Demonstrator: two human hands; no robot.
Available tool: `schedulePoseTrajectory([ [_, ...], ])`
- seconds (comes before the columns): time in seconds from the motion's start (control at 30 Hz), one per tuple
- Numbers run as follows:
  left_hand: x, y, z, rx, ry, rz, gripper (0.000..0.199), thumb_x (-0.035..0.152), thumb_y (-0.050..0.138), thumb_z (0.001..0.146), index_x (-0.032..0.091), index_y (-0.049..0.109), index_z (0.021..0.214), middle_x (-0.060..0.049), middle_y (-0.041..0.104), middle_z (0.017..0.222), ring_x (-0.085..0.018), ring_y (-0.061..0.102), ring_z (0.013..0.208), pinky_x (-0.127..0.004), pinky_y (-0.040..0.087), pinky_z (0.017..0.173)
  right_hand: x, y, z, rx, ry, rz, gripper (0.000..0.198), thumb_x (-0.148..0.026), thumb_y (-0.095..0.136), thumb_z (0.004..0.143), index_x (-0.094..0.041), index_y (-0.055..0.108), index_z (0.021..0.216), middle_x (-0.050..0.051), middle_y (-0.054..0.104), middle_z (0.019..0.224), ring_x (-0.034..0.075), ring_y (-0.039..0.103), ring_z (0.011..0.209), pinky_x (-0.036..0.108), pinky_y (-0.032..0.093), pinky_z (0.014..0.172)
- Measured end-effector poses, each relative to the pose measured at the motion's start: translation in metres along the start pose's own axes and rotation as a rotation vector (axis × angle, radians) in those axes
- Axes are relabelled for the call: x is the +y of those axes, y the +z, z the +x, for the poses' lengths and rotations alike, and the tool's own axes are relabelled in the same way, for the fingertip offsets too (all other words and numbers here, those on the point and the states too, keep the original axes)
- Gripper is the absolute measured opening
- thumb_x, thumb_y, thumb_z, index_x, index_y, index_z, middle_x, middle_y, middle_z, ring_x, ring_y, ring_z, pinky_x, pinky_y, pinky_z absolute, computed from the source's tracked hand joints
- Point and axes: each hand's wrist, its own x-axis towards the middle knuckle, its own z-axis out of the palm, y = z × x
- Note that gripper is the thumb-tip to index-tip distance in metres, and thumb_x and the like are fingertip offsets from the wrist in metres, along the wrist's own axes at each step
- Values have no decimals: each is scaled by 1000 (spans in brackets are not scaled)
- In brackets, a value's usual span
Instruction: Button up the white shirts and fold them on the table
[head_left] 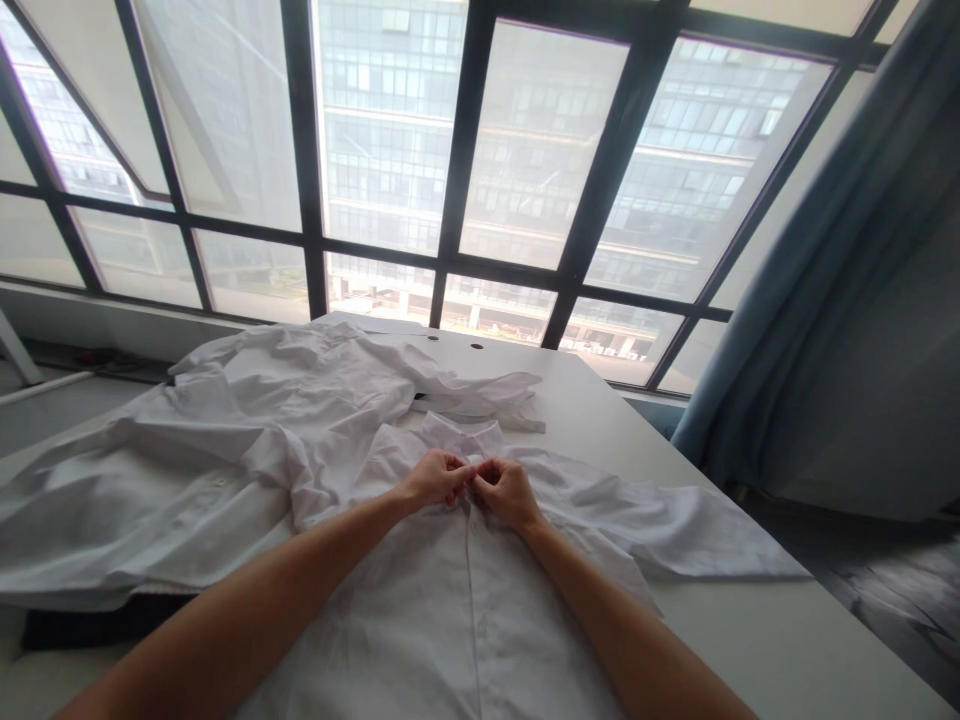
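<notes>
A white button-up shirt [420, 590] lies front up on the table, its collar [461, 432] pointing away from me. Just below the collar, my left hand [441, 476] pinches the front placket from the left side. My right hand [504, 488] pinches the same spot from the right, and the fingertips of both hands meet. Whatever button sits between the fingers is hidden. Lower on the placket, small buttons show along its line. One sleeve [705, 530] stretches out to the right across the table.
More white shirts [285, 400] lie rumpled on the left and far side of the white table [750, 630]. Something dark [97, 622] lies under their near edge. Tall framed windows [390, 130] stand behind the table, with a blue-grey curtain [810, 300] at right.
</notes>
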Motion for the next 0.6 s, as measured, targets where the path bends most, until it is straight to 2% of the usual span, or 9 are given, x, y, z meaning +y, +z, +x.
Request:
schedulePoseTrajectory([
  [0.1,0,1,1,38,1,30,38,48,61,83,14,62,66,5,50,46,-6,42,36,-19,25,38,1,0,0,-16,-30,18,31,-47,69,70,-16,65,70,3,67,60,14,59,53,22,45,48],
  [0.2,0,1,1,40,28,55,34,40,56,86,14,60,65,5,49,45,-7,41,36,-20,26,40,1,-3,1,-60,52,121,32,-48,71,67,-17,63,70,2,66,61,13,58,52,23,46,49],
  [0.3,-3,0,1,46,68,131,32,40,54,89,14,64,75,5,50,46,-9,43,38,-20,29,42,0,-6,4,-112,165,230,32,-48,72,66,-18,60,69,0,64,60,12,57,51,22,46,50],
  [0.37,-4,0,0,116,124,273,30,39,53,90,14,68,84,3,56,52,-12,50,45,-21,35,48,-1,-6,5,-142,200,236,30,-46,70,69,-18,59,68,-1,63,59,11,56,51,22,46,50],
  [0.47,-4,-3,-4,251,225,626,23,35,56,91,17,71,94,-5,70,79,-20,65,76,-26,46,69,-4,-6,4,-72,145,33,24,-40,64,78,-18,61,70,1,64,61,13,57,52,23,45,52],
  [0.53,-3,-5,-6,285,245,855,24,35,59,90,19,71,103,-10,71,102,-26,64,100,-33,46,87,-6,-7,2,52,13,-223,20,-36,60,83,-18,65,76,3,68,69,15,60,60,26,47,61],
  [0.6,-5,-7,-7,281,210,1008,35,39,59,90,17,67,117,-15,65,122,-32,56,118,-43,41,101,-7,-10,-1,151,-118,-468,18,-32,56,87,-18,68,85,6,72,84,18,64,76,28,47,76],
])
